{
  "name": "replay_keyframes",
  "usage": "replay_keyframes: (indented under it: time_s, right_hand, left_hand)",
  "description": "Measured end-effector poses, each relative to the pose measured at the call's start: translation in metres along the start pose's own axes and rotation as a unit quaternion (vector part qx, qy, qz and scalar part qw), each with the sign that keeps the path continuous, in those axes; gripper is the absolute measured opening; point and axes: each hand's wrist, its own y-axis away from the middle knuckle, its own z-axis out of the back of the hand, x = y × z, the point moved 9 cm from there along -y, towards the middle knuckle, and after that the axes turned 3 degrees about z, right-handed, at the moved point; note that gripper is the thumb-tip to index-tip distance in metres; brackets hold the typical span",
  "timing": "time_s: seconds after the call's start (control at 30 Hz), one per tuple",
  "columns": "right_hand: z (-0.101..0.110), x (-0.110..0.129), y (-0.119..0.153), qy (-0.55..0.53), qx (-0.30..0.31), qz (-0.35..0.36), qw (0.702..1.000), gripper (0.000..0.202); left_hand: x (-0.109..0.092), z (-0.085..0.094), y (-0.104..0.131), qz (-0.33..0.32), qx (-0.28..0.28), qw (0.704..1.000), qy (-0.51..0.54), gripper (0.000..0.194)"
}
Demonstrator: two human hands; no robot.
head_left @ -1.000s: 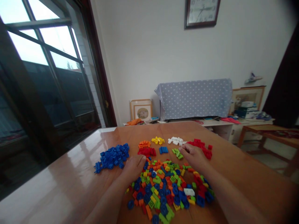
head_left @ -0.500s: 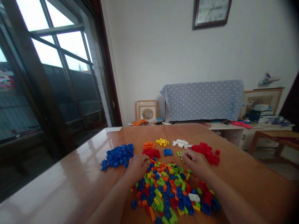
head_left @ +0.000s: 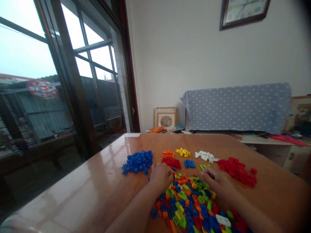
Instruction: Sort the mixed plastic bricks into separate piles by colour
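My right hand (head_left: 218,180) has shifted nearer, from the lime-green bricks (head_left: 203,166) toward the mixed pile (head_left: 190,201), bringing loose pieces within reach. Left hand (head_left: 160,176): fingers curled, as right; contents unconfirmed.

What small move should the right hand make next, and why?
Probably the right hand should take a lime brick from the mixed brick pile: several lie loose there, and a small lime group sits just beyond that hand. Whether it holds anything is unclear.

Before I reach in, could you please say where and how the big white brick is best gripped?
I'd pinch the white brick by its two long edges, from above: it looks flat and longer than wide, its top uncovered and other pieces close beside it.
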Motion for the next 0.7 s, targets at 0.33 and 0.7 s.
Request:
replay_keyframes:
  time_s: [0.33,0.7]
  right_hand:
    - [-0.003,-0.001,0.002,0.000,0.002,-0.012,1.000,0.044]
    - [-0.001,-0.008,0.001,-0.004,0.008,-0.015,1.000,0.041]
  left_hand:
    - [-0.009,-0.007,0.000,-0.002,0.034,0.963,-0.268,0.020]
    - [0.043,0.085,-0.010,0.149,-0.148,0.929,-0.306,0.025]
